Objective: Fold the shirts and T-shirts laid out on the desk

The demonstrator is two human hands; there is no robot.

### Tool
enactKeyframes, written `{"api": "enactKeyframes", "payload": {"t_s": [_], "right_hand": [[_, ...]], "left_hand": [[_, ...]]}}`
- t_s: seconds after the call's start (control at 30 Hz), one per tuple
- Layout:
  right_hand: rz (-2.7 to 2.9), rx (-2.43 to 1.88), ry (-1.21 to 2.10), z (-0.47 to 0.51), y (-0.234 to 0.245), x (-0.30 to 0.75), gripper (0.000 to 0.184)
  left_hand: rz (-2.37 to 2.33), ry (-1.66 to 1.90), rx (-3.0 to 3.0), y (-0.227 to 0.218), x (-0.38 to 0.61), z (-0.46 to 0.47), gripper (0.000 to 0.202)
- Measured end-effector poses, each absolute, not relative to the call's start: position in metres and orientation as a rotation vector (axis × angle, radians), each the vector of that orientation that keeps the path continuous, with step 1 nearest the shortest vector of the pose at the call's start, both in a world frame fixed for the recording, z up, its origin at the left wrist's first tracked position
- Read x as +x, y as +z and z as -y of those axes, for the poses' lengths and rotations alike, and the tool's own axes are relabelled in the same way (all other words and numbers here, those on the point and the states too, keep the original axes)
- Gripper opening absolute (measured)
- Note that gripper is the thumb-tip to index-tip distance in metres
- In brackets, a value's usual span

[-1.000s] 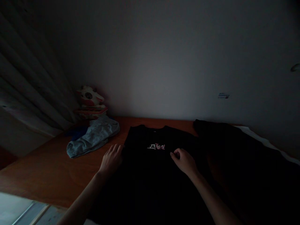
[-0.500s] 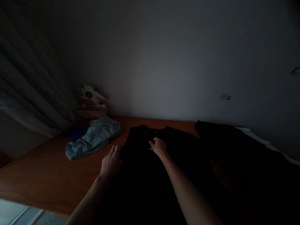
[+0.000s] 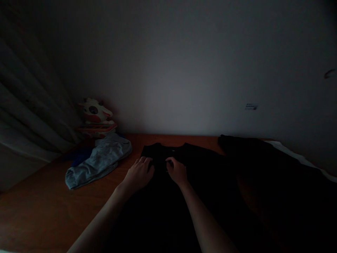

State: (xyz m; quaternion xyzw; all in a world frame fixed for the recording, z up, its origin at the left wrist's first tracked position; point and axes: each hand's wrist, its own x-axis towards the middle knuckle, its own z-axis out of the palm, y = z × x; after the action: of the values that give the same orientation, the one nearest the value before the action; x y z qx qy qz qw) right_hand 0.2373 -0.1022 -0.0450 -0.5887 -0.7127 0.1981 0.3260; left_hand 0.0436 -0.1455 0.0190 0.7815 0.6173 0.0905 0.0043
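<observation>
While the black shirt (image 3: 160, 207) lies spread on the wooden surface (image 3: 58, 211), both hands are at its upper front, just below the neckline. The left hand (image 3: 139, 173) is palm down toward the shirt's left edge, thumb apart from its fingers; the right hand (image 3: 177, 172) curls near the middle, partly covering the print. Against the dark fabric, I cannot tell whether either grip is clenched on cloth or released. Grey cloth (image 3: 105, 158) lies left, before a cow-shaped toy (image 3: 94, 111).
</observation>
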Motion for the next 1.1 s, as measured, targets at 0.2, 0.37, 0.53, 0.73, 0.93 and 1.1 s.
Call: {"api": "enactKeyframes", "payload": {"t_s": [0.2, 0.37, 0.53, 0.73, 0.93, 1.1], "right_hand": [[1.925, -1.539, 0.519, 0.103, -0.044, 0.237, 0.025], [1.979, -1.593, 0.41, 0.105, -0.046, 0.235, 0.041], [1.963, -1.564, 0.39, 0.106, -0.046, 0.234, 0.035], [1.586, -1.378, 0.457, 0.093, -0.059, 0.233, 0.022], [1.45, -1.219, 0.373, 0.086, -0.057, 0.238, 0.02], [1.591, -1.431, 0.112, 0.089, -0.013, 0.291, 0.016]], "left_hand": [[-1.918, 0.114, 2.442, -0.016, 0.066, 0.075, 0.039], [-2.15, 0.219, 2.258, -0.034, 0.06, 0.064, 0.052], [-2.293, 0.269, 2.243, -0.036, 0.064, 0.065, 0.055], [-2.172, 0.137, 2.467, -0.036, 0.094, 0.088, 0.051], [-2.091, 0.112, 2.518, -0.048, 0.106, 0.112, 0.06], [-2.075, 0.155, 2.509, -0.049, 0.103, 0.11, 0.057]]}}
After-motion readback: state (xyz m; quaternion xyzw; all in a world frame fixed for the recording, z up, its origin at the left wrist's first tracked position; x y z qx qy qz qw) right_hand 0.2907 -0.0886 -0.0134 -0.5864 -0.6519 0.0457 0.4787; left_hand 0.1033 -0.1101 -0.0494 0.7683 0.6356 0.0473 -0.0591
